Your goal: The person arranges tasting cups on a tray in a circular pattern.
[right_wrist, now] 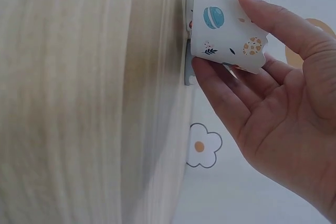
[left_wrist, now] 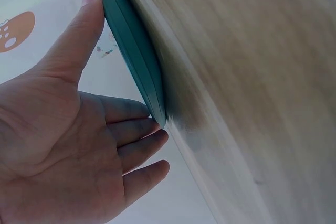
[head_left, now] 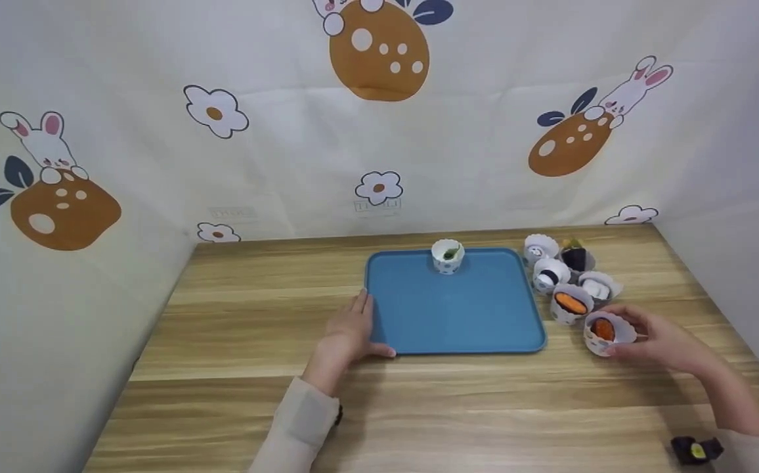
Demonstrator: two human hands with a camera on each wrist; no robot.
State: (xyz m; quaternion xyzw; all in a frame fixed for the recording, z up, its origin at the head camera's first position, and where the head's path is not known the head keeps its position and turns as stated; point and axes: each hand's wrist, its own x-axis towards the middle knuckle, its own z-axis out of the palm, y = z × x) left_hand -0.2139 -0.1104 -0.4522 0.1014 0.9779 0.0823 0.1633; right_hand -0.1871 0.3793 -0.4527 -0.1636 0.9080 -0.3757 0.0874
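Note:
My right hand (head_left: pixel 662 341) grips a patterned paper cup (right_wrist: pixel 228 27) between thumb and fingers at the right of the table. Inside that cup lies an orange-red sushi piece (head_left: pixel 603 329). My left hand (head_left: pixel 346 332) touches the near left corner of a blue tray (head_left: pixel 458 309), fingers along its left side and thumb at its front edge. In the left wrist view the fingertips meet the tray's rim (left_wrist: pixel 134 51). One paper cup (head_left: pixel 448 261) with a green-topped piece stands at the tray's back edge.
Right of the tray, several paper cups stand close together, among them one with an orange-topped sushi (head_left: pixel 571 303) and one with a dark piece (head_left: pixel 574 257). A small dark object with a yellow-green centre (head_left: pixel 697 450) lies by my right sleeve. Printed cloth (head_left: pixel 287 151) hangs behind the table.

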